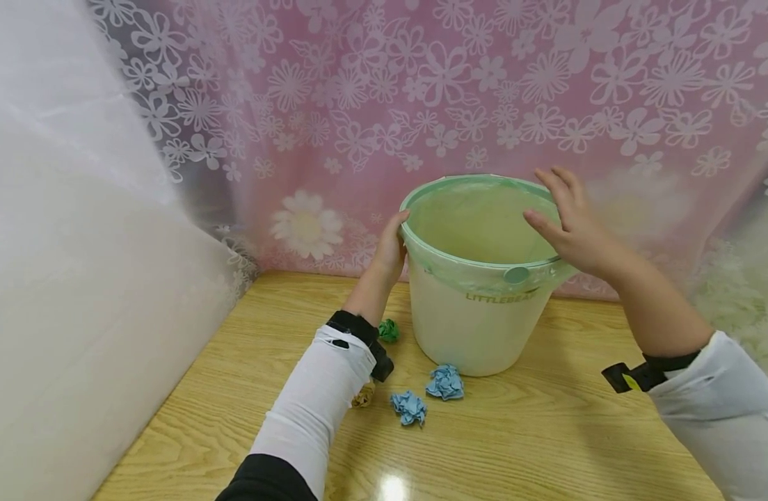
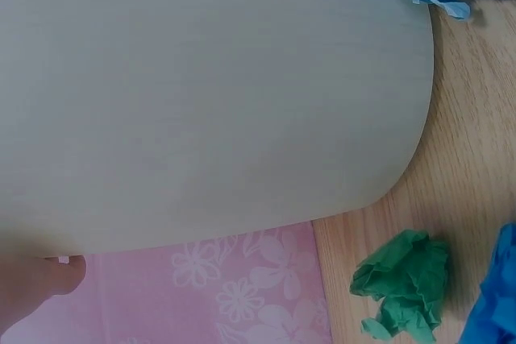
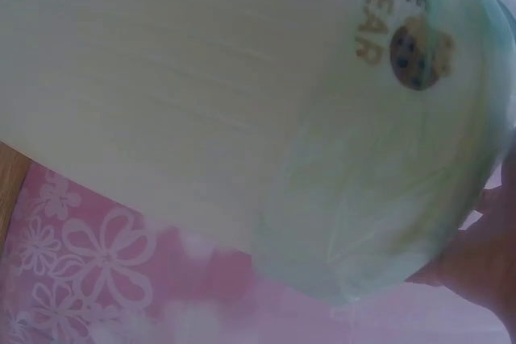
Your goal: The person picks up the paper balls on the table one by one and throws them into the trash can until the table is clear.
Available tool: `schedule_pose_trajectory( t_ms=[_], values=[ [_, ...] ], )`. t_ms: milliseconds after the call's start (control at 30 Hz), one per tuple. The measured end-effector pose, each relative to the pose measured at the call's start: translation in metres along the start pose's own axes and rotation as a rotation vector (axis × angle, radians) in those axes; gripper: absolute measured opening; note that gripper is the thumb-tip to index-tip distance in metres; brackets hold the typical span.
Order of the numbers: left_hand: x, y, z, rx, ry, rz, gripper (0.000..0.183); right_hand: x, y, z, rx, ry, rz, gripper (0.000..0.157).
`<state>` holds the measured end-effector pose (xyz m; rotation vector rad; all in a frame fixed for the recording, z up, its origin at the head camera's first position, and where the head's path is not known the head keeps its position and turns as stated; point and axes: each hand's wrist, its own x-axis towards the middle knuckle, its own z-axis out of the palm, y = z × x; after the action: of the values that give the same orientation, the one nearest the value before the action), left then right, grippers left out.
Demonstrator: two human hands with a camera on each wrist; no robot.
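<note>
A pale trash bin (image 1: 465, 320) with a green rim stands on the table, a thin green liner bag (image 1: 534, 278) folded over its edge. My left hand (image 1: 390, 247) holds the bin at the left of the rim, its thumb at the edge; its other fingers are largely hidden. Over the right side of the rim, my right hand (image 1: 574, 226) has its fingers raised and spread, with the heel of the hand near the liner's outer fold. Close to the bin's base lie two light-blue crumpled paper balls (image 1: 445, 382) and a green crumpled paper ball (image 1: 389, 330).
A tan crumpled ball (image 1: 362, 395) is partly covered by the left forearm. In the left wrist view, a darker blue crumpled paper (image 2: 493, 296) lies beside the green one. A pink floral curtain (image 1: 359, 139) hangs behind the wooden table (image 1: 515, 445); white sheeting (image 1: 77, 243) borders the left.
</note>
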<state>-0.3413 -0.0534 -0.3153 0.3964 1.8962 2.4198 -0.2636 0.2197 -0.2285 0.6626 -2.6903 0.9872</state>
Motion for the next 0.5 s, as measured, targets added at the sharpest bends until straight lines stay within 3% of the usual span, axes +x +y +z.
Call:
schedule_pose_trajectory(
  t_ms=[233,400,500],
  values=[
    [0.001,0.0,0.0,-0.012,-0.005,0.023,0.039,-0.014,0.013,-0.003,0.093,0.103,0.036,0.068],
    [0.001,-0.001,0.001,-0.013,-0.006,0.027,0.039,-0.028,0.024,0.002,0.177,0.214,0.143,0.072],
    [0.001,-0.001,0.001,-0.008,0.0,0.031,0.039,-0.034,0.031,0.009,0.282,0.213,0.224,0.074]
  ],
)
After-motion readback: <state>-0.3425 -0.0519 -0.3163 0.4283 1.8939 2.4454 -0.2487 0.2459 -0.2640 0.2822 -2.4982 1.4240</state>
